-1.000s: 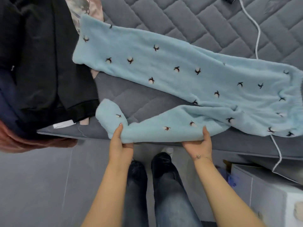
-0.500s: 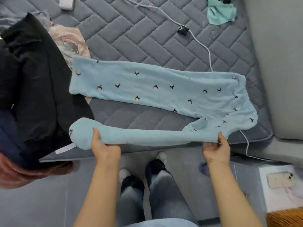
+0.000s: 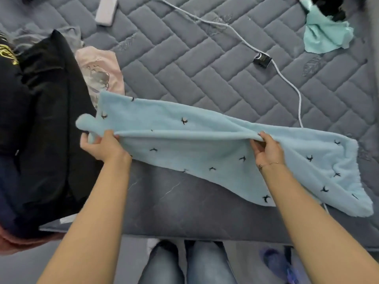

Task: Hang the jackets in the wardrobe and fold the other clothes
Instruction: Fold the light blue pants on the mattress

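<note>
Head view, the only one: since half a second ago the near leg of the light blue fleece trousers point(image 3: 205, 144) has been lifted off the mattress edge and carried up over the far leg. Before that it lay stretched along the edge, apart from the other leg, with a wedge of grey quilt showing between them. Now the two legs nearly overlap, so the lengthwise fold looks about half done and still has to be laid flat and smoothed. The jackets part of the task does not appear to have been touched here.

The left hand point(image 3: 102, 147) pinches the cuff end of the raised leg, fingers curled round the fabric. The right hand point(image 3: 266, 149) pinches the fold ridge near the crotch, thumb beneath and fingers on top. Both hold the cloth slightly above the bed.

The trousers lie across the grey quilted mattress point(image 3: 205, 58), waistband to the right and hanging near the edge. They are soft, thick pile with small dark embroidered motifs. The cuffs touch a pile of dark clothes point(image 3: 45, 130) at left; it probably contains jackets, but it is too bunched to tell. A white cable point(image 3: 287, 78) runs under the waistband end.
</note>
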A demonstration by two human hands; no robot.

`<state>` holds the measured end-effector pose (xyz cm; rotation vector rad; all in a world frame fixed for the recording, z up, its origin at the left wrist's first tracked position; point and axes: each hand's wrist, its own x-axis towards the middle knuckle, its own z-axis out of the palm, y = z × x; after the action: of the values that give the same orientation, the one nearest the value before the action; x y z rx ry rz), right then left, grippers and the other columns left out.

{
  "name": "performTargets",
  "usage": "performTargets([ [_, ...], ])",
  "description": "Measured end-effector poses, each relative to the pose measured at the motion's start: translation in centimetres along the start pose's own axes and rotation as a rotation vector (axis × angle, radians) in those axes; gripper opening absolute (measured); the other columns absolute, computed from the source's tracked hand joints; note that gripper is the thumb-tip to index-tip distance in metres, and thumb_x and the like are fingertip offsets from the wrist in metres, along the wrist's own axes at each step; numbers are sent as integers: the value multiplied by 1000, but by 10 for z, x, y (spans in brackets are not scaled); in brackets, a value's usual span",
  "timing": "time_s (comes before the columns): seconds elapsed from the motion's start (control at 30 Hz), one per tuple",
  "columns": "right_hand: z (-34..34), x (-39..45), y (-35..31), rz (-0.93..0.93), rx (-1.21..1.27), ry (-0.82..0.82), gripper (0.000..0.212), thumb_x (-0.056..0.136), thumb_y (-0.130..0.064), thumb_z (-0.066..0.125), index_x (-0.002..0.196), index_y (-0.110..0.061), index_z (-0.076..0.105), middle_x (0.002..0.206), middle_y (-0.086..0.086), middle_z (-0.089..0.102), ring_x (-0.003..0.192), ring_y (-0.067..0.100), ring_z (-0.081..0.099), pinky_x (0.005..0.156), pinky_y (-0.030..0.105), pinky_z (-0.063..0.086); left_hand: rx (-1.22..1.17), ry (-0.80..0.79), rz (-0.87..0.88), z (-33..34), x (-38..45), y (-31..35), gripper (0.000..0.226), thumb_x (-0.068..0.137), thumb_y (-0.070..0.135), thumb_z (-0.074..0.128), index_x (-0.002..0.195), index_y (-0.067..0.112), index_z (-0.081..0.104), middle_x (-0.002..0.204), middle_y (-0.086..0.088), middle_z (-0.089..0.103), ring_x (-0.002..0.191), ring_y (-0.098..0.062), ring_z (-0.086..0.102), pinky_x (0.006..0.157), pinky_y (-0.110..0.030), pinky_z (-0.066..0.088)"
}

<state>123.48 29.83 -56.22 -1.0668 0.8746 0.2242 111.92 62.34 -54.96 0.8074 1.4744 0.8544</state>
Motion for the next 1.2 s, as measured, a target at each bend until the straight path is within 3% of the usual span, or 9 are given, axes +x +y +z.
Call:
performTargets([
  [0.1,24,54,6,53,-146,-13,8,96,-8,57,89,-11,59,90,5,65,84,16,64,63,27,57,147,-203,14,45,31,-32,74,87,7,65,148,21,26,113,2,61,99,-18,65,83,-26,54],
  [0.23,37,90,45,-144,-878,-159,25,92,-11,58,117,-12,59,111,3,58,99,17,57,84,29,50,510,-533,-63,60,65,-74,69,92,24,67,150,18,29,146,2,40,126,-12,49,100,-23,44],
  [0.3,44,84,65,-519,-1223,-267,33,86,-5,62,119,-5,62,120,12,58,111,25,55,98,33,44,599,-451,85,44,75,-82,52,92,15,65,140,16,45,134,6,49,115,-7,53,85,-12,48],
  [0.4,73,69,91,-853,-1458,-609,27,85,-3,62,112,-3,66,115,12,59,110,27,53,96,27,38,596,-183,209,9,84,-83,41,89,12,67,128,14,54,123,5,54,105,-7,56,88,-13,49],
  [0.53,136,65,128,-883,-1587,-889,32,91,-13,62,122,-4,61,125,11,57,117,29,51,101,37,39,671,90,32,-25,99,-79,59,85,27,74,135,13,44,132,-5,36,107,-15,49,97,-24,45],
  [0.7,207,76,176,-927,-1697,-953,44,92,-36,62,129,-12,57,123,9,55,116,27,48,99,36,34,421,-28,-220,-35,117,-78,40,90,30,70,123,12,56,126,-5,61,108,-17,63,82,-26,55],
  [0.87,244,74,202,-936,-1620,-968,27,93,-26,63,107,-3,65,99,16,59,95,33,55,82,38,37,421,-166,74,-35,113,-54,28,90,31,70,109,11,65,109,-3,69,102,-18,66,91,-41,56],
  [0.97,259,69,198,-897,-1374,-909,18,94,-16,62,101,1,64,95,16,55,88,26,54,78,36,42,409,-285,176,-26,125,-33,21,89,35,71,102,19,66,92,14,69,87,-4,66,72,-31,59],
  [1.2,302,74,223,-888,-1486,-896,22,96,-22,59,103,-2,64,101,15,59,95,26,55,82,36,43,535,-130,120,-30,179,-41,13,90,28,68,96,18,64,87,11,64,79,-3,61,73,-28,53],
])
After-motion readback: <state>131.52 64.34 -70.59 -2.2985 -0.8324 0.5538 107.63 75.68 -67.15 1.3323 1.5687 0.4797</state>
